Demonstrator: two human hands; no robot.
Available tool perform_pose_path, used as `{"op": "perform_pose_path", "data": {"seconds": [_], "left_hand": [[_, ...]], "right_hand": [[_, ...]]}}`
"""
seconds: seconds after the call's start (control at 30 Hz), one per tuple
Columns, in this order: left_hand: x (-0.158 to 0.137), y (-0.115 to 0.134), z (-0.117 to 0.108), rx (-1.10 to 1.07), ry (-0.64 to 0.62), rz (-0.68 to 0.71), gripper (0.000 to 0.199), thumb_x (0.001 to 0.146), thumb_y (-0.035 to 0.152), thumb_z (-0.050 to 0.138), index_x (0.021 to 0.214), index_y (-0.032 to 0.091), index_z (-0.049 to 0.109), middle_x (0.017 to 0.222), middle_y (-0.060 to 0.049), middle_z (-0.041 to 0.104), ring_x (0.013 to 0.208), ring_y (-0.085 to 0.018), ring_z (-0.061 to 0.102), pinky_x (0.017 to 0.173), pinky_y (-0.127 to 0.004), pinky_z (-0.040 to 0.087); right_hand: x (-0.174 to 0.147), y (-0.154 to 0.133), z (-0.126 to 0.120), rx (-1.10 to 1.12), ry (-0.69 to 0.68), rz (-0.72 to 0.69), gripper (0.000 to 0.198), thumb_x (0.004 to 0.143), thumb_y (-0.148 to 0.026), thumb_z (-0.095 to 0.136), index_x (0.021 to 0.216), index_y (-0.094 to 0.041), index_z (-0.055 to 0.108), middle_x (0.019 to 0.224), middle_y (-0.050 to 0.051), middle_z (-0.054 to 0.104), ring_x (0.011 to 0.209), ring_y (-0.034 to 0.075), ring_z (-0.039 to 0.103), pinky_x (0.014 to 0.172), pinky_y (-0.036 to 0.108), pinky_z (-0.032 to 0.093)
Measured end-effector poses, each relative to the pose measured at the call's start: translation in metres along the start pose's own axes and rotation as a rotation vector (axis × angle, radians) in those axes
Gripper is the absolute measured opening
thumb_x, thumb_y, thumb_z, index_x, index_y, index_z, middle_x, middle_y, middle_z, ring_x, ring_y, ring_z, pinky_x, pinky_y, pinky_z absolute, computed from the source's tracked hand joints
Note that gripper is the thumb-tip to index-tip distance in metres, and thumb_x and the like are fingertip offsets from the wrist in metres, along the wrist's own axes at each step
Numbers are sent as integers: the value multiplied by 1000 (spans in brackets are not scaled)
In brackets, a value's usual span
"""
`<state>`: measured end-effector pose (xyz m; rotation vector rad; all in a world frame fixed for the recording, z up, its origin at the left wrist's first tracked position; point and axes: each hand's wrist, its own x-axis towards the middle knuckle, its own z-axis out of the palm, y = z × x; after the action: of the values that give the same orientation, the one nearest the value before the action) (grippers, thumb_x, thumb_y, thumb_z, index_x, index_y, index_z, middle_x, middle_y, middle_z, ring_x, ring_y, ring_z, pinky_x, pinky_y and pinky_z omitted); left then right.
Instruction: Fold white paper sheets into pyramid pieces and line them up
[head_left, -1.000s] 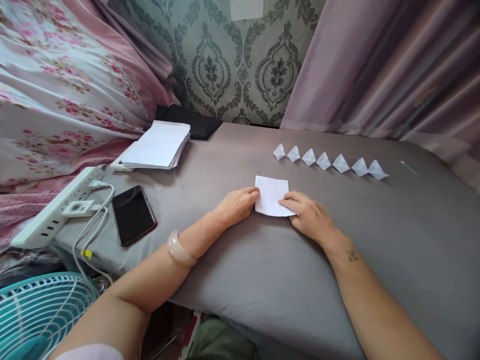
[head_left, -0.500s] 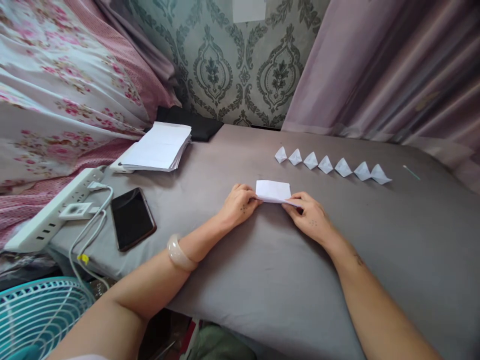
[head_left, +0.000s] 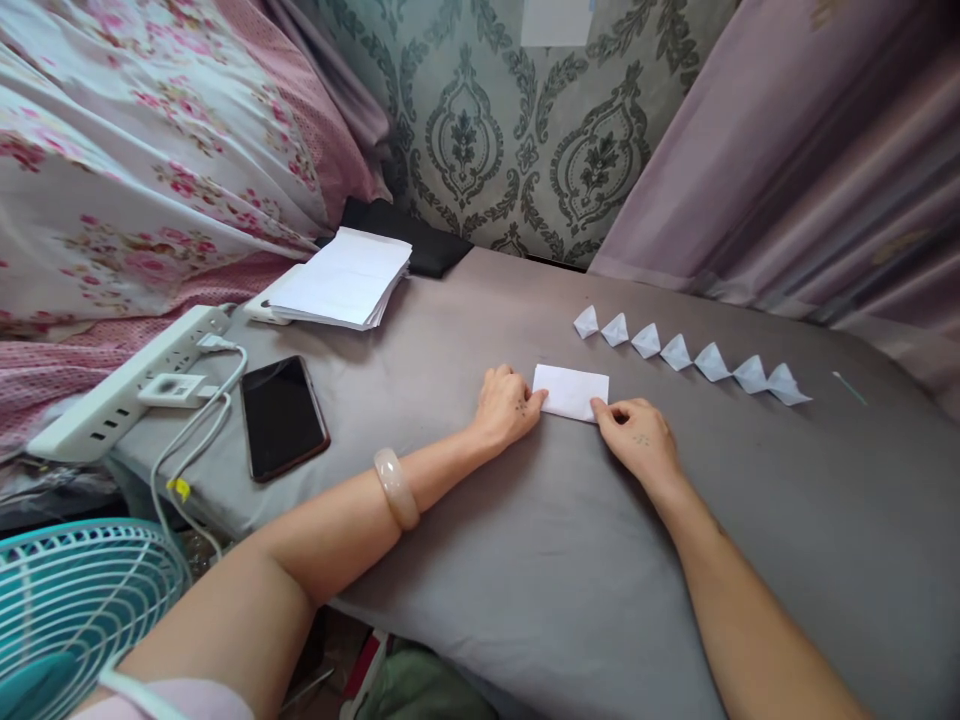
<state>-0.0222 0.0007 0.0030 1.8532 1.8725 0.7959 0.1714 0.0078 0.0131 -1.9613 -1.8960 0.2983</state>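
A folded sheet of white paper (head_left: 572, 391) lies low over the grey cloth, between my two hands. My left hand (head_left: 508, 405) pinches its lower left corner with the thumb on top. The lower right corner is under the thumb of my right hand (head_left: 637, 432), whose other fingers curl behind it. Beyond the paper, several folded white paper shapes (head_left: 676, 352) with pointed tops stand in a slanting row. A stack of white paper (head_left: 341, 275) rests at the back left.
On the left lie a black phone (head_left: 283, 418) and a white power strip (head_left: 127, 385) with a charger and cables. A turquoise fan (head_left: 82, 610) stands at the lower left. A thin green stick (head_left: 850, 388) lies far right. Curtains and a patterned wall border the back.
The paper's front edge, raised in a fold before, now lies flat under my thumbs. The whole view has shifted and tilted slightly, so things appear moved rightward.
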Motion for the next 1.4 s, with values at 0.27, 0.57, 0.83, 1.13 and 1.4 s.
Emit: {"op": "perform_pose_path", "data": {"seconds": [0.27, 0.57, 0.83, 1.13, 1.4], "left_hand": [[1, 3, -2, 72, -35, 13, 31, 91, 33, 46, 75, 14, 64, 96, -14, 59, 99, -27, 53, 91, -40, 44], [6, -1, -2, 21, -40, 1, 25, 85, 35, 54, 73, 15, 64, 93, -12, 62, 97, -27, 54, 87, -39, 46], [6, -3, -2, -27, -41, -18, 22, 83, 34, 56, 72, 16, 62, 94, -11, 61, 98, -26, 53, 86, -38, 46], [8, -4, -1, 14, -60, -2, 22, 84, 34, 56, 72, 16, 60, 94, -11, 60, 99, -26, 53, 87, -38, 46], [5, -2, -5, 206, -30, 313, 25, 91, 21, 45, 113, 17, 56, 118, -11, 55, 104, -24, 48, 90, -37, 44]], "right_hand": [[10, -6, -5, -119, -90, 29, 39, 79, -52, 50, 62, -21, 68, 87, 10, 68, 75, 23, 60, 61, 30, 38], [9, -7, -6, -110, -80, 35, 41, 76, -54, 51, 61, -20, 68, 83, 8, 66, 69, 19, 56, 57, 28, 37], [11, 0, -3, -58, -93, 43, 40, 74, -54, 53, 64, -20, 69, 83, 6, 67, 69, 19, 57, 57, 28, 37], [14, -1, -1, -72, -122, 68, 39, 74, -55, 53, 61, -21, 66, 84, 6, 64, 70, 19, 55, 59, 30, 37], [7, -2, 0, -87, -58, 7, 37, 78, -51, 52, 61, -21, 63, 80, 6, 60, 70, 18, 53, 64, 30, 37]]}}
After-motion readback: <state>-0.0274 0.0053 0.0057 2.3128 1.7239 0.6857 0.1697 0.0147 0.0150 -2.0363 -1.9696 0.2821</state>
